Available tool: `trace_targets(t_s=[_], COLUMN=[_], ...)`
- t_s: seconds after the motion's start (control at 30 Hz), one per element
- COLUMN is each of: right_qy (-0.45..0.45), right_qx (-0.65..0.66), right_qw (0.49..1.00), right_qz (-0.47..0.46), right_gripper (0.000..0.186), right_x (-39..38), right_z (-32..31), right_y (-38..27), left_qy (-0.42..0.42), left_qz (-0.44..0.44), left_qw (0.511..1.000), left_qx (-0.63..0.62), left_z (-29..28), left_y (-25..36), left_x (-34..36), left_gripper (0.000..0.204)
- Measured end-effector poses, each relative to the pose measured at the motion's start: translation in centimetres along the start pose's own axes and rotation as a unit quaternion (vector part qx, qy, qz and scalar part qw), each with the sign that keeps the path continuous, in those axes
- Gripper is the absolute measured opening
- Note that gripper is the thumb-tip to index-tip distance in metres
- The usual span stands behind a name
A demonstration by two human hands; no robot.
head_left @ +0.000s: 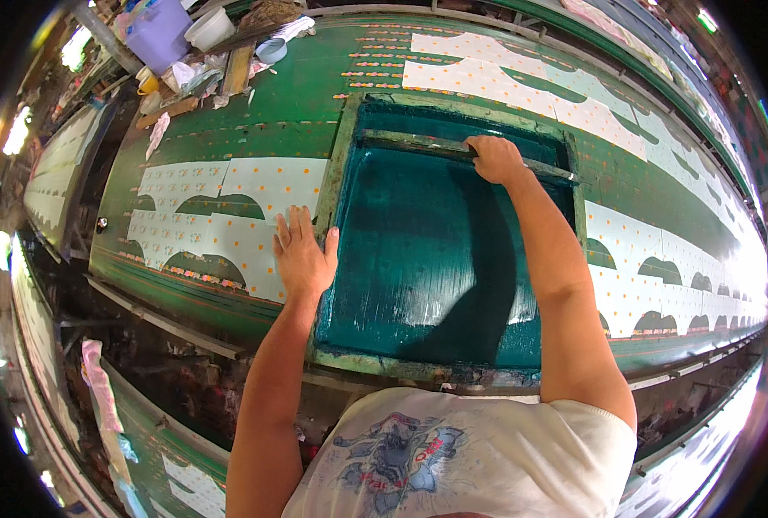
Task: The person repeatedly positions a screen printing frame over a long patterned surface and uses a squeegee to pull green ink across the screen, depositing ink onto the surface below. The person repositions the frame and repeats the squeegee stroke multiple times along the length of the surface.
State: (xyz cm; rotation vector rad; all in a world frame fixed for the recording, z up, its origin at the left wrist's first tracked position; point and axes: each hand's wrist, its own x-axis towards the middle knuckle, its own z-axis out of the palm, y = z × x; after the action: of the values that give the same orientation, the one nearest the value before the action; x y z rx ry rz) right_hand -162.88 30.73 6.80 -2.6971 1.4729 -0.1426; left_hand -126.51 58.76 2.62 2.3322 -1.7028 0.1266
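Observation:
A large screen-printing frame point(339, 164) with worn green edges lies on a long green table, its mesh point(401, 250) coated dark teal. Across the far end of the mesh rests a long squeegee point(418, 142). My right hand point(496, 159) is closed around the squeegee, right of its middle. My left hand point(304, 256) lies with fingers spread at the frame's left edge, over a white fabric piece point(271, 186) printed with small orange marks. It holds nothing. My right arm casts a shadow down the mesh.
White cut fabric pieces point(660, 293) line the green table point(297, 129) on both sides of the frame and beyond it. At the far left stand a purple bucket point(158, 34), a white tub point(209, 29) and a blue bowl point(271, 51). Other tables run alongside.

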Motion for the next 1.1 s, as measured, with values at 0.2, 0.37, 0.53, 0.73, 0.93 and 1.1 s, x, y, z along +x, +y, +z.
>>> trace_targets(t_s=[0.2,0.37,0.53,0.73,0.93,1.1], right_qy=[-0.043,-0.070,-0.081,-0.057,-0.030,0.016], right_qx=[0.027,0.050,0.039,0.029,0.007,-0.015], right_qw=[0.999,0.996,0.996,0.998,1.000,0.999], right_qz=[-0.005,0.001,0.016,0.004,-0.007,-0.030], right_gripper=[0.039,0.036,0.036,0.041,0.043,0.044], right_x=[-3.6,-9.9,-17.1,-26.2,-32.3,-35.2], right_z=[-1.0,-1.7,-1.8,-1.0,-0.2,0.4], right_y=[-2.5,-7.3,-11.8,-16.7,-20.6,-21.8], left_qy=[0.060,0.067,0.080,0.090,0.127,0.094], left_qz=[0.005,-0.032,-0.018,-0.007,0.003,-0.011], left_qw=[0.997,0.989,0.982,0.975,0.975,0.980], left_qx=[-0.056,-0.128,-0.171,-0.203,-0.180,-0.177], left_z=[0.6,1.2,1.3,2.2,3.3,2.7], left_y=[-0.4,-1.4,-1.7,-1.9,-2.3,-1.8], left_x=[0.0,0.4,0.1,-0.3,0.1,0.5], left_gripper=[0.074,0.071,0.068,0.071,0.058,0.057])
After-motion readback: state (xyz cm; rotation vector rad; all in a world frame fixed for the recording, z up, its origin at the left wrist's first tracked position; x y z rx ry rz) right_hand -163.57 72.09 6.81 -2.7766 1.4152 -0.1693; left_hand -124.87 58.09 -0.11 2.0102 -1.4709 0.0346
